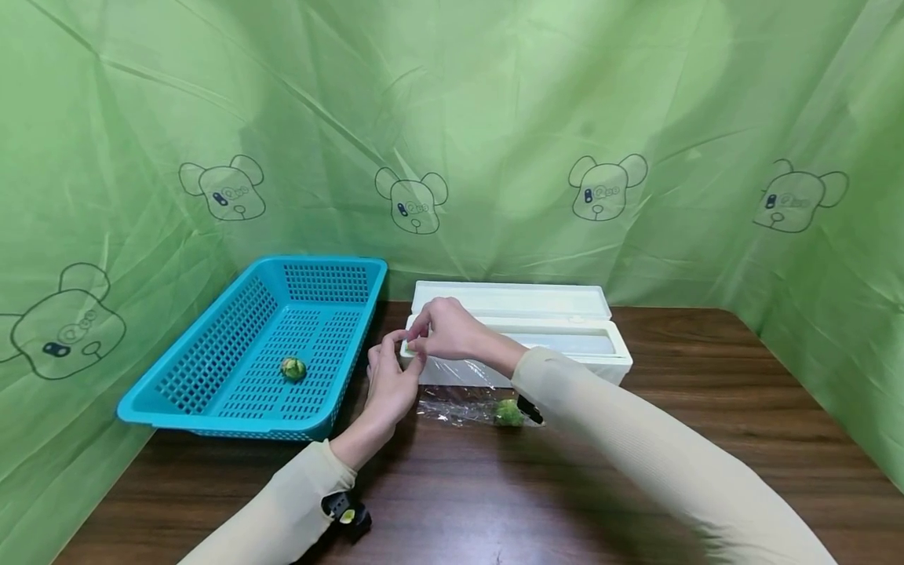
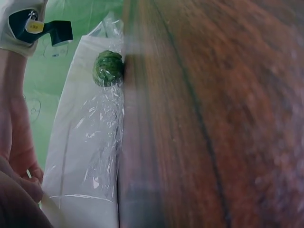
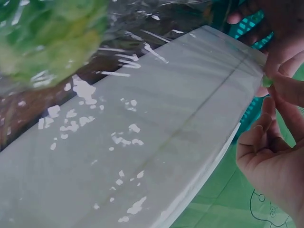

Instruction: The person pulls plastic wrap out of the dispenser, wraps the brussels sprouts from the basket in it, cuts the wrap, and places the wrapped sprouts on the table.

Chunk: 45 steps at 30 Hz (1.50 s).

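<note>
A white cling film box (image 1: 623,357) stands open, its lid leaning back. Clear film (image 1: 455,408) runs over the front wall onto the table, and a green Brussels sprout (image 1: 508,412) lies in it. Both hands meet at the box's left end. My right hand (image 1: 455,329) reaches across and pinches a small green piece (image 3: 267,82) at the corner. From the near side, my left hand (image 1: 391,384) brings its thumb and index finger together on the same piece. The fingertips overlap there and partly hide it.
A blue perforated basket (image 1: 134,408) stands left of the box, with one more Brussels sprout (image 1: 293,369) on its bottom. The brown wooden table (image 1: 466,502) is ringed by green cloth (image 1: 494,118) at the back and sides. Dark wrist cameras sit on both sleeves.
</note>
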Each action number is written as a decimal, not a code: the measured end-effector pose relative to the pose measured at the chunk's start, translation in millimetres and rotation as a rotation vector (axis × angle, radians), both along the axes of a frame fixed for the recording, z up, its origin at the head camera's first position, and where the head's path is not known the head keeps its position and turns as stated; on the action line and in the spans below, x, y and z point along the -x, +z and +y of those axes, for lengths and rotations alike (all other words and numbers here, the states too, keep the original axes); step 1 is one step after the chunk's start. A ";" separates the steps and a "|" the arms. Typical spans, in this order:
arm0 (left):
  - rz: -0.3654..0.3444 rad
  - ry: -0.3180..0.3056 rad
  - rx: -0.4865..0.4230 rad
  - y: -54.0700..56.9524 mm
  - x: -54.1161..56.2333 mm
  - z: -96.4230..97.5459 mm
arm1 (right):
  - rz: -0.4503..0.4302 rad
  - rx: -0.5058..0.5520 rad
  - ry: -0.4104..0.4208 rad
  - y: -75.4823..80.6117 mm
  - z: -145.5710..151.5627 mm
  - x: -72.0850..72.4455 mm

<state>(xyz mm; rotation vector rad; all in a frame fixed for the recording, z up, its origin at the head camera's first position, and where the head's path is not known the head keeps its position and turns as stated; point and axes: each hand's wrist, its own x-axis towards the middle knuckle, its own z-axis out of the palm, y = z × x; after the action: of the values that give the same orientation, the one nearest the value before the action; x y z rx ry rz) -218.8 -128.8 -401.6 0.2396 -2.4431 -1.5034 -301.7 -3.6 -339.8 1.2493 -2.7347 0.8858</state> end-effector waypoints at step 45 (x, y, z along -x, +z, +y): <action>-0.072 -0.115 -0.325 3.7 4.3 -7.6 | -0.240 0.005 0.221 0.3 6.4 17.4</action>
<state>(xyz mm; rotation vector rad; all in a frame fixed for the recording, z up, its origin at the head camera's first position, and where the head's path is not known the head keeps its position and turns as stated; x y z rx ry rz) -223.1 -136.4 -397.9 0.2219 -2.2878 -1.9734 -319.1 2.8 -339.5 1.5641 -2.8042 1.1302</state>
